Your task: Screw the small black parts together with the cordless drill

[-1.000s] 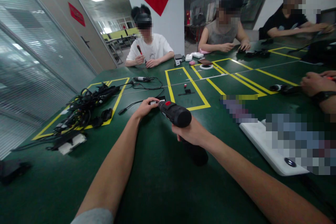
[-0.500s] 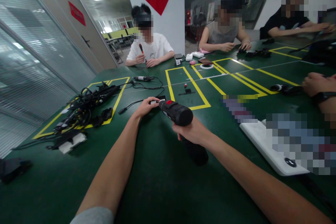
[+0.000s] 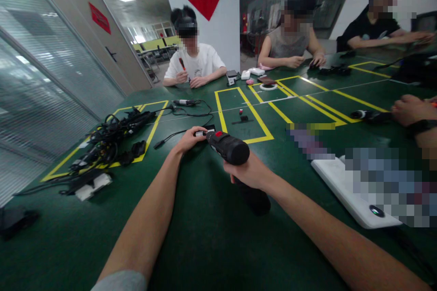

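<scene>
My right hand (image 3: pixel 251 173) is wrapped round the grip of a black electric screwdriver (image 3: pixel 228 148) with a red button, whose tip points at a small white-and-black part (image 3: pixel 200 133) on the green table (image 3: pixel 205 236). My left hand (image 3: pixel 188 139) is closed on that small part and holds it down on the table, just left of the tool's tip. A thin black cable (image 3: pixel 170 136) runs from beside the part to the left.
A tangle of black cables and adapters (image 3: pixel 109 138) lies in a yellow-taped box at left. A white flat device (image 3: pixel 351 193) sits at right. Three other people sit across the table, and another person's hand (image 3: pixel 411 110) rests at far right.
</scene>
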`<state>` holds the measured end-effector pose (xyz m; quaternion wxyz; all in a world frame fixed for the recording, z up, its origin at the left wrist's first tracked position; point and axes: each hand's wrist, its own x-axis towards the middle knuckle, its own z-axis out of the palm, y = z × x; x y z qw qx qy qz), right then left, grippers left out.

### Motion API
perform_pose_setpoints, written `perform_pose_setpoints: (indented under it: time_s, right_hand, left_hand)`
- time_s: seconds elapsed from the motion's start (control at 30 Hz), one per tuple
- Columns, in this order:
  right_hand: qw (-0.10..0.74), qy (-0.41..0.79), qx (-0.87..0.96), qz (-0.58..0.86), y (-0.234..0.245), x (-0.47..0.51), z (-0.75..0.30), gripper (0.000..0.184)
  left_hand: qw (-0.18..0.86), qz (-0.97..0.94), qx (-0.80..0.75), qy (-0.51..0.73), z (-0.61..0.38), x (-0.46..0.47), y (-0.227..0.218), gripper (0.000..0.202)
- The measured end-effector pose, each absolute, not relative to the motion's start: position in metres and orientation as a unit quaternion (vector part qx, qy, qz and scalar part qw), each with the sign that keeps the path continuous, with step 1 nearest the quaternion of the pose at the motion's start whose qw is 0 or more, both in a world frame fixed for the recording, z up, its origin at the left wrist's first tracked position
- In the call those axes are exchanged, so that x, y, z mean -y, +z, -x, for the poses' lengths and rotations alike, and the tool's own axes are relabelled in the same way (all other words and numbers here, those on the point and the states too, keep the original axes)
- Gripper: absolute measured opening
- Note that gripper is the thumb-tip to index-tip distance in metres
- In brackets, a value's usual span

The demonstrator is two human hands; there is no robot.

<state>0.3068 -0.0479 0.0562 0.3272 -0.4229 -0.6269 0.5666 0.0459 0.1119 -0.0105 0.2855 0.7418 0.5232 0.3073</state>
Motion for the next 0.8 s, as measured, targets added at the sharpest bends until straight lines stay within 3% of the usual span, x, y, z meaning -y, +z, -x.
perform_pose_setpoints:
  time_s: [0.8]
  right_hand:
    - [0.330, 0.567, 0.624, 0.425, 0.0526, 0.0458, -0.3072, 0.016]
  left_hand:
    - [0.304, -0.729, -0.524, 0.319, -0.0469, -0.1086, -0.0081, 0.046]
